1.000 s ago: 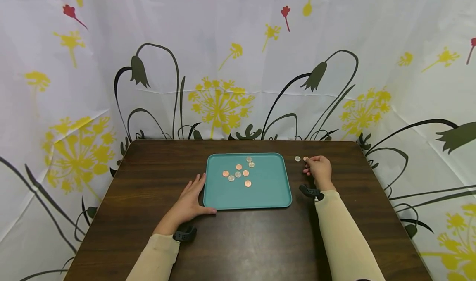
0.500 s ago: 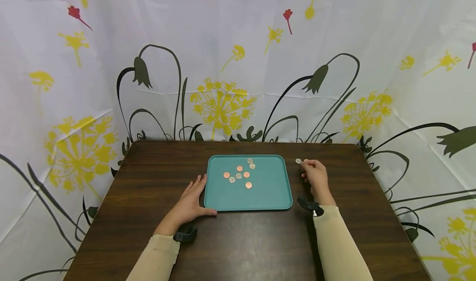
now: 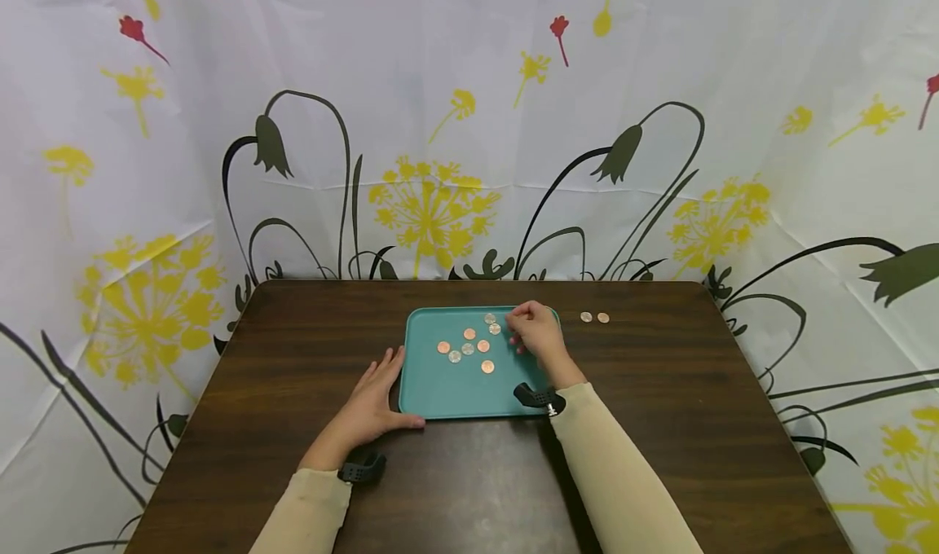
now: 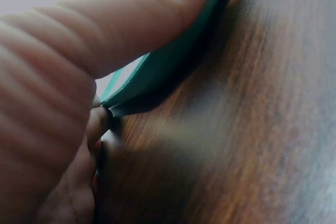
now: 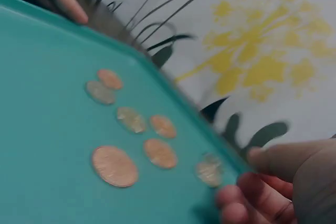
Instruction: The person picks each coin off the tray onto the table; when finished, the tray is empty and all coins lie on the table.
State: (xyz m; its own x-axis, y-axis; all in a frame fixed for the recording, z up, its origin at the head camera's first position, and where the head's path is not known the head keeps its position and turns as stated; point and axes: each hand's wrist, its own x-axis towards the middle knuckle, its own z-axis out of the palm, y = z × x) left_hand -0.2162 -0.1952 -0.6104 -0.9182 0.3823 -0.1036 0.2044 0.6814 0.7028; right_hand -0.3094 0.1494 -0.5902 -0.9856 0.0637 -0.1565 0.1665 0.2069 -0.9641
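A teal tray [image 3: 447, 395] lies on the table with several copper and silver coins on it. My left hand [image 3: 372, 403] rests against the tray's left side, fingers spread along the edge and thumb at the front left corner. In the left wrist view the thumb [image 4: 142, 14] overlaps the tray's rim. My right hand [image 3: 539, 331] is over the tray's back right part, its fingers loosely bent beside a silver coin [image 3: 490, 318]. The right wrist view shows thumb and fingertips near a silver coin [image 5: 210, 171], with nothing visible between them.
On the table, right of the tray, lie a silver coin [image 3: 586, 317] and a copper coin [image 3: 603, 318], side by side. A flower-printed curtain [image 3: 433, 114] hangs behind the dark wooden table [image 3: 469, 489].
My right hand has left the copper coin outside the tray and moved left over the tray. Both outside coins stay put. My left hand keeps its place.
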